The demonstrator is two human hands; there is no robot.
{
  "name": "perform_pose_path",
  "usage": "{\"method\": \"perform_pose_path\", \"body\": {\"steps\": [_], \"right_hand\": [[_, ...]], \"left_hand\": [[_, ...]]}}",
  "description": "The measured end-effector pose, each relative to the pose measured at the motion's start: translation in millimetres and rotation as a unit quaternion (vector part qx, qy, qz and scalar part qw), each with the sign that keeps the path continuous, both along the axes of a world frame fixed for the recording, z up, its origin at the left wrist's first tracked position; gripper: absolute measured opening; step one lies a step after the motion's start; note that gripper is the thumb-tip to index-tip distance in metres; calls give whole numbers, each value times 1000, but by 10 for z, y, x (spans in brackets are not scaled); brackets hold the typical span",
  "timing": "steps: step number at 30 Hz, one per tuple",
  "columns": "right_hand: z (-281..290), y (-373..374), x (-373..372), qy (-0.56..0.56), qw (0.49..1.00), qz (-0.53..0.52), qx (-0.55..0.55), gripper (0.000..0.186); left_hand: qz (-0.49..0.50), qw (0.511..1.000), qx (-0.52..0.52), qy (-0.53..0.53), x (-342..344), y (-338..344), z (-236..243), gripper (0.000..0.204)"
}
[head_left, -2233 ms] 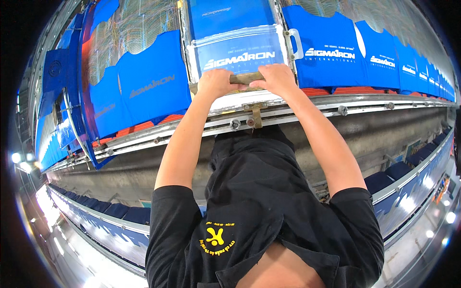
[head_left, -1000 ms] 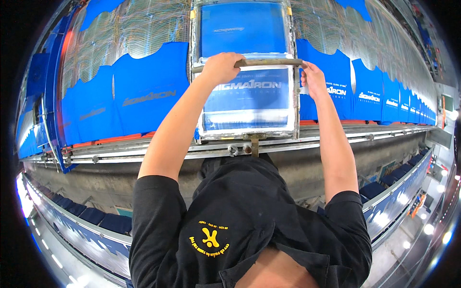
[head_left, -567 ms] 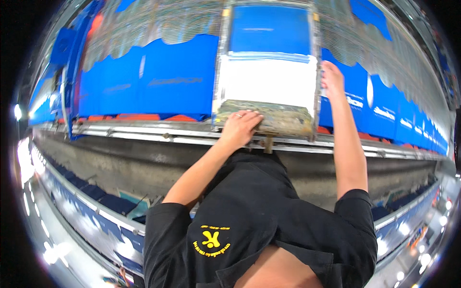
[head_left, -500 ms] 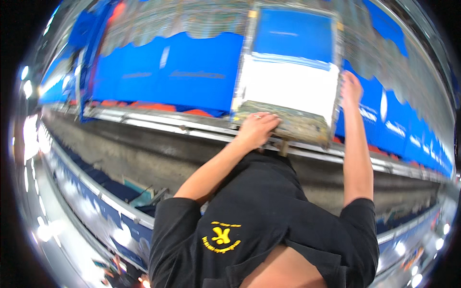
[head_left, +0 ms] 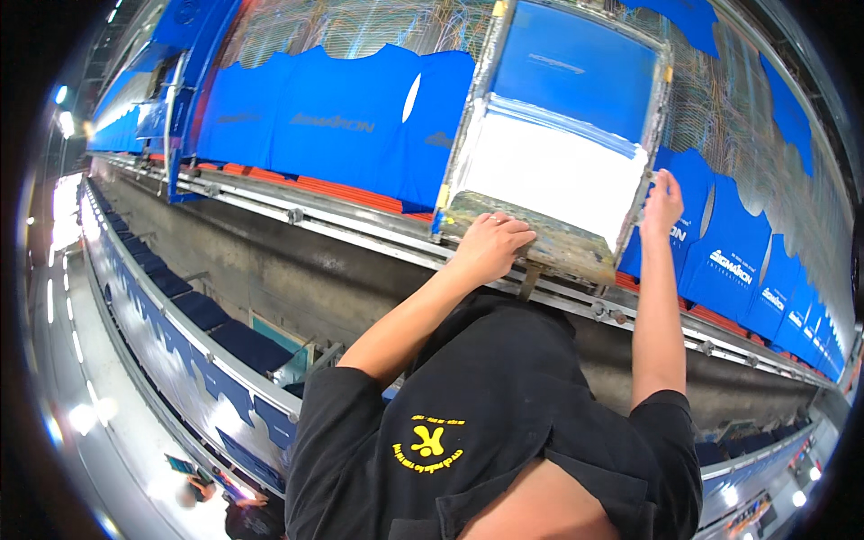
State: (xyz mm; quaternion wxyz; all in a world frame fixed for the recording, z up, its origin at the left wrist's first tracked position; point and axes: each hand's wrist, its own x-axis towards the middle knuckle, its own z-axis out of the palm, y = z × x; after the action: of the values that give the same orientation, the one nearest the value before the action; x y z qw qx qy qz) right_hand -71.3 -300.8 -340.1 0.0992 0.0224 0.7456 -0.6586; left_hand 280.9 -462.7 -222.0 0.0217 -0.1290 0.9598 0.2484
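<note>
A screen printing frame (head_left: 576, 144) lies at a tilt over a row of blue fabric pieces (head_left: 342, 126), in front of me. Its mesh looks blue at the far end and white nearer to me, with a stained, greenish near border. My left hand (head_left: 492, 248) rests on that near border, its fingers curled over the edge and a ring on one finger. At the frame's right edge my right hand (head_left: 664, 209) has its fingers bent in against the side. Part of its grip is hidden by the hand itself.
A metal rail (head_left: 378, 231) runs along the table's near edge, over red strips. More printed blue pieces (head_left: 733, 261) lie to the right. Behind me, a second long table holds dark blue pieces (head_left: 243, 346). Another person (head_left: 252, 513) is at the lower left.
My view has turned, so the table and frame now appear tilted, and the blur has cleared. Both hands stay at the frame, the right one appearing slightly lower along its side.
</note>
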Motion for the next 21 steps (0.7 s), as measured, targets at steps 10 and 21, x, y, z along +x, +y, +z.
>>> {"method": "perform_pose_path", "body": {"steps": [10,21], "right_hand": [[-391,98,146,-5,999,30,-13,37],[-428,56,192,127,960,102,230,43]], "left_hand": [[3,1000,-8,-2,-49,50,-233,51],[-31,999,-22,-23,-205,-134,-273,45]]}}
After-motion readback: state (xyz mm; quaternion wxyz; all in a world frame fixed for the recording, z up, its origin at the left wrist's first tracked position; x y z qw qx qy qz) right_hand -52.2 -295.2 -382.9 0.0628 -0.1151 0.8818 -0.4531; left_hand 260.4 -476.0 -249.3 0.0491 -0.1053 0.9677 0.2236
